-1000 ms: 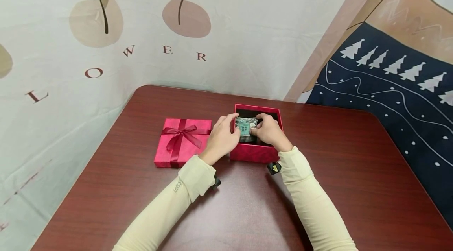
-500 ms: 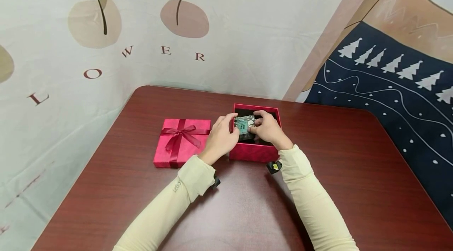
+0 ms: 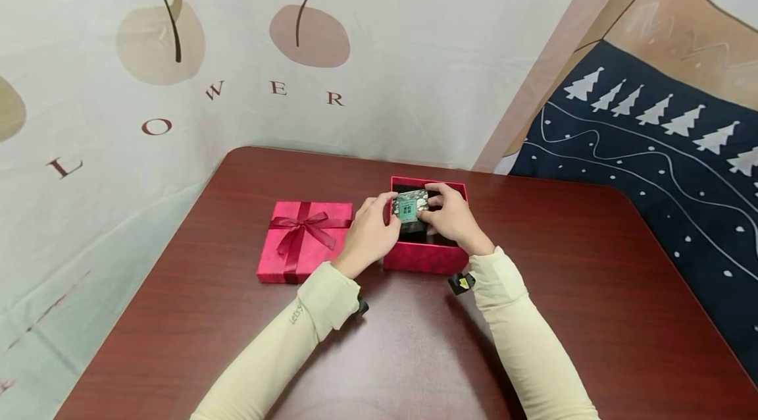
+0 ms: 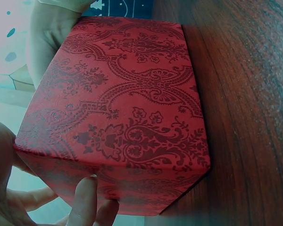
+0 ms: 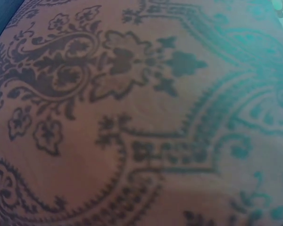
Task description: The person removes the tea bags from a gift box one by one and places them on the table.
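Observation:
A red patterned gift box [image 3: 423, 257], its top open and its inside dark, stands on the table. At its left wall is my left hand [image 3: 370, 230], gripping the rim; in the left wrist view the fingers [image 4: 85, 200] rest on the outside of that wall. My right hand [image 3: 453, 217] reaches over the box and pinches the right edge of a small dark packet [image 3: 408, 207] with a teal label. That packet sits in the left part of the box, tilted. In the right wrist view only the blurred box wall [image 5: 146, 108] shows.
The gift box lid [image 3: 304, 242], red with a ribbon bow, lies left of the box on the brown wooden table [image 3: 408, 347]. Behind the table hang a pale printed cloth [image 3: 414, 58] and a dark blue one with white trees [image 3: 651, 143].
My right hand has shifted slightly left and then back while holding the packet, whose face now tilts a little more toward the camera. My left hand stays at the box's left wall.

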The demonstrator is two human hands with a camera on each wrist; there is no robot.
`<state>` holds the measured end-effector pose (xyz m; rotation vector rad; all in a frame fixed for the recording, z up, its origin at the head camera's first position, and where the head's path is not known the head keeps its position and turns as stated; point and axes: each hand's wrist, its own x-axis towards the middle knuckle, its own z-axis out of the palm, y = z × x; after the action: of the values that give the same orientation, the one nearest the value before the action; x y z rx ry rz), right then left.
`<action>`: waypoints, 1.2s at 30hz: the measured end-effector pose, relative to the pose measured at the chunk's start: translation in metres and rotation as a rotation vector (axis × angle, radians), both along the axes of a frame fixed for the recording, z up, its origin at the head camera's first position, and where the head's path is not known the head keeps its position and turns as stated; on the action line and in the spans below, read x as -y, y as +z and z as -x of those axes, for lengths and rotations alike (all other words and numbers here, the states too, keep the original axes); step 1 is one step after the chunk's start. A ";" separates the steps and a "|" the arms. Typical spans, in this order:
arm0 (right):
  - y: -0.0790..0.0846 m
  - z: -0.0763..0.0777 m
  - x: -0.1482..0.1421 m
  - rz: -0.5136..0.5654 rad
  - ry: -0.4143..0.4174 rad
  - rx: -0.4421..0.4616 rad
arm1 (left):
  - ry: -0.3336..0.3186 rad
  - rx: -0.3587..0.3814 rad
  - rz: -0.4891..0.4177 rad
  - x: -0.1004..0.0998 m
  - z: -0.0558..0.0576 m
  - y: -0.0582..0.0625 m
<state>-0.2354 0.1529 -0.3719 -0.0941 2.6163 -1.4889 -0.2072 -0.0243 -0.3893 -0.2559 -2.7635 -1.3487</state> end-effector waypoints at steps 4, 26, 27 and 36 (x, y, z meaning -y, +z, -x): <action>0.005 -0.003 -0.002 0.019 -0.017 -0.024 | 0.005 -0.002 0.006 0.000 0.000 0.000; 0.047 -0.035 -0.048 0.153 -0.070 -0.081 | 0.020 -0.059 0.019 -0.001 0.001 -0.004; 0.047 -0.037 -0.051 0.161 -0.075 -0.079 | 0.019 -0.058 0.016 -0.001 0.001 -0.004; 0.047 -0.053 -0.084 0.166 -0.132 -0.076 | 0.007 -0.028 0.017 0.001 0.002 -0.003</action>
<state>-0.1826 0.2367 -0.3245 0.0064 2.5980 -1.7794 -0.2096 -0.0250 -0.3925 -0.2634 -2.7520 -1.3099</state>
